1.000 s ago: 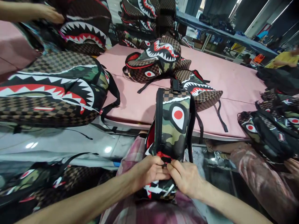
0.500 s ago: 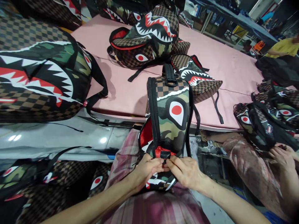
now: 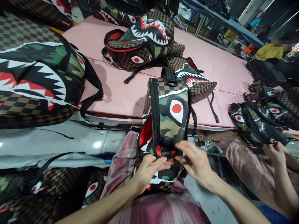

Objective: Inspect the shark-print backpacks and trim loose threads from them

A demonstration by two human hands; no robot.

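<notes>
Far left: a large brown-checked backpack with camouflage panel and red-and-white shark mouth (image 3: 35,81) is lying on its side, its black strap trailing onto the pink tabletop (image 3: 112,93).
Lower left: more shark-print backpacks (image 3: 46,189) are piling up below the tabletop edge.
Centre back: a brown-checked shark-mouth backpack with red lining (image 3: 140,46) is resting on the pink tabletop, a smaller one just beside it.
Centre: the camouflage-and-checked backpack with a red-and-white eye patch (image 3: 170,118) is standing upright on the person's lap, leaning against the tabletop edge, main compartment gaping red.
Left hand (image 3: 147,169): fingers are closing together on the backpack's lower edge, just beside the small red-and-black tab (image 3: 164,152).
Right hand (image 3: 196,161): fingers are spreading apart, hovering just beside the tab and clamping nothing that shows.
Handling note: steadying the backpack with the left hand, and pinching only the tab so the fabric stays flat, would probably be serving best.
Right: a co-worker's hands (image 3: 274,152) are working on another dark shark-print backpack (image 3: 254,127).
</notes>
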